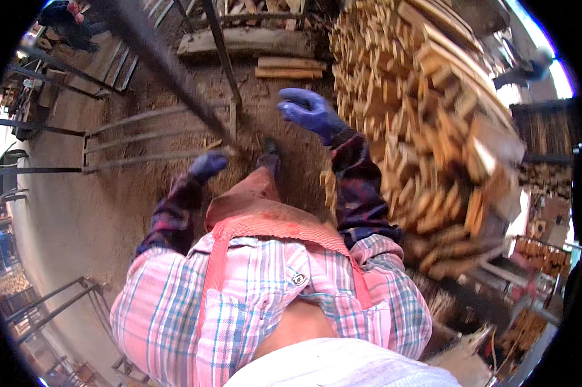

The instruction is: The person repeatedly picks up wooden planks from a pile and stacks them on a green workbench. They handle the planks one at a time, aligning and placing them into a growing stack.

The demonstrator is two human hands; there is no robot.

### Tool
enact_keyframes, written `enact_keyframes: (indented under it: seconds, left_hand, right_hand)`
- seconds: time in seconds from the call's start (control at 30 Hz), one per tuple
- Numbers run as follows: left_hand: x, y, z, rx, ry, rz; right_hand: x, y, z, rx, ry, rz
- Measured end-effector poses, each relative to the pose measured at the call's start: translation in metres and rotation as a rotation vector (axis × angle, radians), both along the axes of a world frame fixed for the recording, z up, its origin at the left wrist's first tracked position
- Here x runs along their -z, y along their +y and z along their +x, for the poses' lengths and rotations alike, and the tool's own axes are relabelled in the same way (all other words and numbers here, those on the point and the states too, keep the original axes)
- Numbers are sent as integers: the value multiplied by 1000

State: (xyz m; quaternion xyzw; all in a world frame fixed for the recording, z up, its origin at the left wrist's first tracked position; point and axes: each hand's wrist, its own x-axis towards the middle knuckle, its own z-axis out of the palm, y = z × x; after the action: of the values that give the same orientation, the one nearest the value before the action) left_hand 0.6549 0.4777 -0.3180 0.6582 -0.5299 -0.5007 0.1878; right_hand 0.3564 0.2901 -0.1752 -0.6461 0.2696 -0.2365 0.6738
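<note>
My right hand (309, 113), in a blue-purple glove, reaches forward over the dirt floor. Its fingers curve loosely apart from the thumb, with nothing between them. Close by on its right rises a big pile of split wood pieces (394, 116). My left hand (208, 166), gloved alike, hangs lower, beside a dark metal frame (155, 137) with long rails. Blur hides how its fingers are set, and I see no object in it. Whether it touches the frame I cannot tell.
A dark upright post (175, 87) crosses the view ahead of me. Beyond it, two short planks (291, 68) lie on the floor before a thick timber beam (246, 42). More metal frames (49, 309) stand at the left. Another person (75, 22) is at the far left.
</note>
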Motion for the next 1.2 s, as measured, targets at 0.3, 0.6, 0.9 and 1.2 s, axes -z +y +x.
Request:
enact_keyframes:
  seconds: [0.3, 0.6, 0.9, 1.2]
  left_hand:
    - [-91, -237, -46, -321, 548, -161]
    - [-94, -426, 48, -804, 12, -404]
    - [-10, -473, 117, -926, -632, 767]
    - [0, -479, 82, -1184, -687, 1040]
  right_hand:
    - [-17, -302, 234, -368, -155, 219]
    - [-4, -528, 394, -853, 5, -125]
    - [0, -666, 473, -832, 244, 314]
    - [19, -742, 533, -1119, 242, 330]
